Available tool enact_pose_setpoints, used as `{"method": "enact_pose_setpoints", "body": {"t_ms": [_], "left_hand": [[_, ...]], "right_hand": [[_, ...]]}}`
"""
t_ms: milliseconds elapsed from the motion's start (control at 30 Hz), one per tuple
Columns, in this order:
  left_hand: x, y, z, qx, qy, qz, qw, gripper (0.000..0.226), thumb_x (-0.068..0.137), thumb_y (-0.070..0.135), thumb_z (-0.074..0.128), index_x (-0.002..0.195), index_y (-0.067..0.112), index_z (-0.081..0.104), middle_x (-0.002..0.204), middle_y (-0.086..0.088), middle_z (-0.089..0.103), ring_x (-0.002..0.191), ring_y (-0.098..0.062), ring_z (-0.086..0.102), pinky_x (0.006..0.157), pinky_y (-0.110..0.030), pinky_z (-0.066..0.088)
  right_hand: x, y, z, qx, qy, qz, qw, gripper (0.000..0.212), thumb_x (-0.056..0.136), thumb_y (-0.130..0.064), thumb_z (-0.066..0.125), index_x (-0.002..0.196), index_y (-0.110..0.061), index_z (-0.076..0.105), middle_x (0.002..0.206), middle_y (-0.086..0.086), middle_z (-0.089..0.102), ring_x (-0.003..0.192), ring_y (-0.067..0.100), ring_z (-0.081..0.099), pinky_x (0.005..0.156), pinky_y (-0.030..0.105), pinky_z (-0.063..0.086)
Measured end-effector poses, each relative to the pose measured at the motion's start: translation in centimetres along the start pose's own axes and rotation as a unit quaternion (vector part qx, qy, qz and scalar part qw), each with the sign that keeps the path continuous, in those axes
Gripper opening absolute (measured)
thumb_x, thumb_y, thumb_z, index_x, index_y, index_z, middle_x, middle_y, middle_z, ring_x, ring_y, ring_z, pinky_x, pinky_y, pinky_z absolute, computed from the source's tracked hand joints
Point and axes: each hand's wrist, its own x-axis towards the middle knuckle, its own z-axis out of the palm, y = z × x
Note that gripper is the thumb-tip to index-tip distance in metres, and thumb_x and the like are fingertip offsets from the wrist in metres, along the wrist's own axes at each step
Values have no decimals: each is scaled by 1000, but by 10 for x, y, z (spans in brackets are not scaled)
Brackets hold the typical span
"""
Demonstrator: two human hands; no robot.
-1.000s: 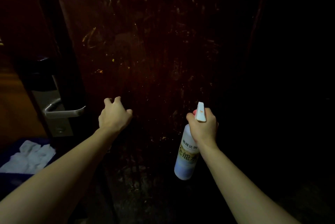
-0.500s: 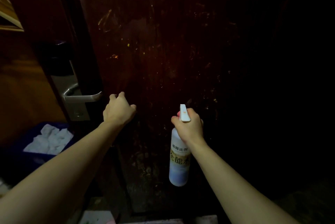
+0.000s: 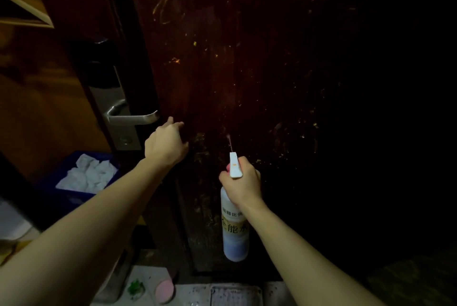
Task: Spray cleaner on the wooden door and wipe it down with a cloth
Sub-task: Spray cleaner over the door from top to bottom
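Note:
The dark red-brown wooden door [image 3: 259,70] fills the middle of the view, scratched and speckled with pale marks. My right hand [image 3: 243,185] grips a white spray bottle [image 3: 235,234] by its trigger head, nozzle aimed at the door, and a thin jet of mist leaves the nozzle. My left hand [image 3: 165,143] rests against the door's edge just below the silver lever handle [image 3: 133,116], fingers curled, holding nothing. A crumpled white cloth [image 3: 89,173] lies in a blue bin at the left.
The blue bin [image 3: 74,198] stands on the floor left of the door. A wooden frame corner [image 3: 24,1] juts in at the upper left. Pale floor tiles [image 3: 202,293] with a pink round object [image 3: 164,289] lie at the door's foot. The right side is too dark to read.
My view has dropped and shifted right, so the door handle and bin sit further in. Both hands moved lower on the door. The bottle now emits a spray jet.

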Motion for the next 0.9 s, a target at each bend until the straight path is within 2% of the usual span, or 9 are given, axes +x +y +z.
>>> {"method": "enact_pose_setpoints", "body": {"t_ms": [100, 167, 300, 367, 467, 600, 767, 833, 900], "left_hand": [[-1, -7, 2, 35, 2, 14, 999, 67, 84, 20, 69, 144, 25, 41, 159, 3, 21, 133, -29, 43, 99, -45, 44], [-2, -12, 5, 46, -8, 22, 999, 68, 84, 20, 69, 145, 25, 40, 159, 5, 19, 133, -28, 42, 99, -44, 44], [-1, -20, 12, 54, -23, 34, 998, 68, 86, 21, 66, 146, 25, 37, 159, 7, 19, 135, -25, 41, 99, -41, 43], [-1, -24, 16, 54, -29, 37, 997, 67, 86, 22, 65, 147, 25, 37, 159, 4, 19, 135, -24, 41, 98, -41, 44], [-2, -29, 19, 51, -40, 31, 997, 69, 85, 22, 66, 147, 26, 36, 159, 1, 19, 135, -24, 41, 97, -40, 45], [-3, -36, 22, 45, -53, 25, 997, 71, 84, 22, 66, 147, 26, 35, 160, 2, 18, 135, -23, 40, 98, -40, 45], [-3, -40, 29, 38, -57, 30, 997, 71, 84, 24, 67, 147, 25, 35, 159, 2, 19, 135, -23, 41, 99, -41, 45], [-3, -40, 31, 38, -57, 27, 997, 72, 84, 25, 68, 147, 26, 34, 159, 2, 19, 135, -23, 41, 98, -40, 46], [-3, -38, 33, 39, -58, 25, 997, 73, 84, 27, 68, 148, 26, 32, 159, 2, 18, 135, -24, 41, 97, -40, 47]], "right_hand": [[-3, -3, 10, -17, -22, -5, 1000, 13, 80, -16, 62, 76, -13, 50, 83, 6, 56, 71, 18, 51, 51, 19, 31], [-5, -4, 17, -16, -27, -11, 999, 14, 80, -17, 63, 77, -12, 50, 83, 6, 56, 74, 19, 51, 52, 20, 32], [-8, -6, 34, -12, -54, -27, 998, 23, 80, -25, 68, 93, -10, 57, 91, 4, 61, 94, 23, 55, 77, 34, 49], [-10, -8, 36, -14, -59, -33, 998, 26, 81, -24, 69, 98, -8, 57, 90, 0, 58, 100, 21, 52, 85, 35, 48], [-13, -7, 38, -14, -56, -28, 998, 16, 84, -20, 65, 90, -10, 55, 78, -8, 46, 98, 23, 51, 79, 32, 44], [-14, -3, 45, -19, -59, -26, 998, 16, 82, -20, 63, 77, -19, 48, 76, -5, 49, 92, 26, 55, 70, 29, 38], [-14, -1, 50, -14, -55, -32, 998, 21, 81, -23, 68, 92, -9, 57, 84, -2, 56, 96, 24, 55, 83, 43, 51], [-14, -1, 50, -15, -56, -29, 998, 21, 82, -22, 67, 94, -8, 56, 82, -6, 51, 97, 22, 54, 83, 40, 50], [-14, -1, 50, -14, -52, -19, 998, 16, 83, -22, 66, 90, -12, 55, 84, -4, 52, 93, 21, 54, 74, 32, 46]]}}
